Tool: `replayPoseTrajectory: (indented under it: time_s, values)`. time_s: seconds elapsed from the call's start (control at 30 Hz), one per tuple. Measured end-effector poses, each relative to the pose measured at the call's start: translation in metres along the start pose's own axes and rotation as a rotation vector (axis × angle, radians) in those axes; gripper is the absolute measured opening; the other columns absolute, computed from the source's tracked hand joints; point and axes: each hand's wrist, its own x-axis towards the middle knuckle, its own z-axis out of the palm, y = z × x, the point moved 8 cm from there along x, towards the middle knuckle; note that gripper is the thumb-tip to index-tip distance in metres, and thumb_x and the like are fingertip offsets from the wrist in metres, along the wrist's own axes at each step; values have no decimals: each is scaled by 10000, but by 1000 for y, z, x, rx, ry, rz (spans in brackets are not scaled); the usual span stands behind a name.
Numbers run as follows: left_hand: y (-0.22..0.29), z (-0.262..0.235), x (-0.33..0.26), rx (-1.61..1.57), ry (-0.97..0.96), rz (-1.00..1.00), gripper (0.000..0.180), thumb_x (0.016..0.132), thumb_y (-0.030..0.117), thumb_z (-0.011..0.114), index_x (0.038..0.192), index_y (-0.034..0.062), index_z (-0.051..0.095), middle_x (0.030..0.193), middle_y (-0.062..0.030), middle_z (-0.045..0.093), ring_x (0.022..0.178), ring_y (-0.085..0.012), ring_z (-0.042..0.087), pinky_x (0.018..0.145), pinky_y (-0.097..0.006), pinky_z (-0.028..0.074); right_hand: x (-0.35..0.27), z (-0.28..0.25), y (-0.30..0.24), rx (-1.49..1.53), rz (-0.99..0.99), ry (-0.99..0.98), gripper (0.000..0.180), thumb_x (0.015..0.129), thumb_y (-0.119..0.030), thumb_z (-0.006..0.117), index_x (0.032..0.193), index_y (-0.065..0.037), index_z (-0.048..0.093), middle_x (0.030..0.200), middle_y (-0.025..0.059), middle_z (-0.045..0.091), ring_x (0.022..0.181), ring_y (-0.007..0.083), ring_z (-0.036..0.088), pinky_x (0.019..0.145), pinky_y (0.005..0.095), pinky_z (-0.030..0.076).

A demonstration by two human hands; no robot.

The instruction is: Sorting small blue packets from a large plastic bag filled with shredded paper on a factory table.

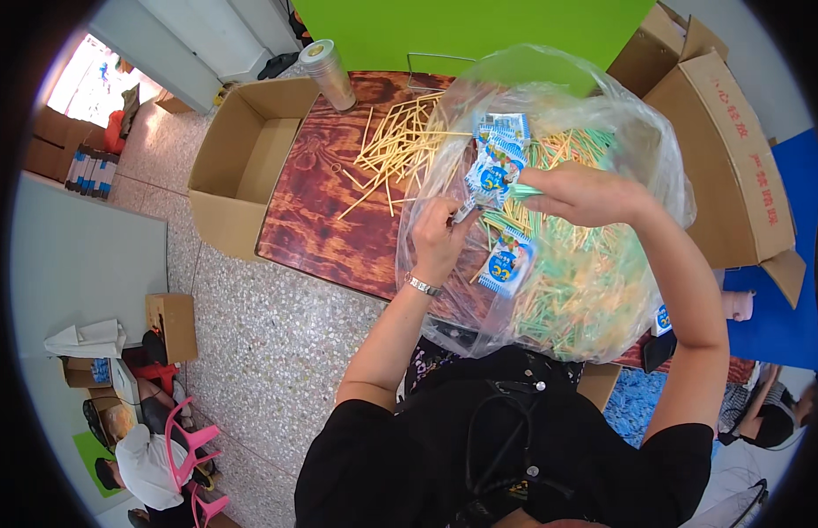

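Observation:
My left hand (437, 239) pinches the lower edge of a small blue-and-white packet (494, 173). Beside it, my right hand (586, 194) is closed on a few thin green straw-like sticks (523, 190), their tips against the packet; whether they are inside it I cannot tell. Another such packet (516, 126) lies just beyond, and one more packet (506, 262) rests nearer to me. Beneath both hands a large clear plastic bag (668, 167) spreads open, full of loose green, yellow and orange sticks (574, 295).
A loose pile of yellow sticks (407, 141) lies on the reddish wooden table (316, 202). At its far edge stands a clear lidded container (331, 77). Open cardboard boxes flank the table, one on the left (237, 158), one on the right (721, 150). Other people sit at both sides.

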Motion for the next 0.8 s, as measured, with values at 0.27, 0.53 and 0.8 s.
replayPoseTrajectory:
  time_s: [0.27,0.53,0.8]
  values:
    - [19,11,3,19,-27,137,252,665,-2,761,811,46,562,732,-95,548,687,-286,547,599,-364,440,9,3,-10,-205,-32,-81,222,928,-215,539,981,-7,481,745,218,573,736,430,565,660,506,425]
    - [27,18,0,117,-69,235,236,696,18,764,833,39,573,773,-97,589,685,-266,573,591,-346,460,17,16,1,-510,355,-306,201,885,-124,502,1028,-3,574,841,199,661,857,343,657,702,462,515]
    - [39,26,3,-3,-114,174,230,728,23,763,869,38,582,789,-89,595,696,-223,591,583,-305,489,22,-3,-22,-602,337,-218,204,860,-113,486,1006,-11,586,822,191,675,774,337,674,693,435,532]
